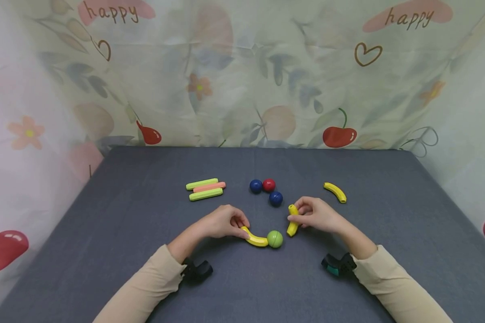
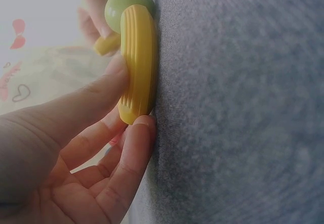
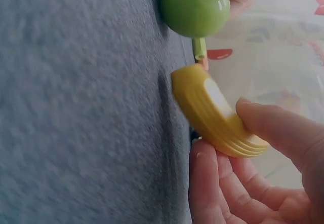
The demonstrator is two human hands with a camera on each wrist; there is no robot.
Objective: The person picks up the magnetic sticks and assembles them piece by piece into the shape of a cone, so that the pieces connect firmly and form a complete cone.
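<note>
With thumb and fingers my left hand pinches one end of a yellow curved stick lying on the dark cloth. Its other end meets a green ball. To the right of the ball, my right hand pinches a second yellow curved stick between thumb and fingers. In the right wrist view this stick is tilted, one end toward the green ball, with a gap between them. Grooves run along the left stick in the left wrist view.
Beyond the hands sit two blue balls and a red ball. Two light green straight sticks and an orange stick lie at the back left. Another yellow curved stick lies at the back right. A patterned curtain borders the table.
</note>
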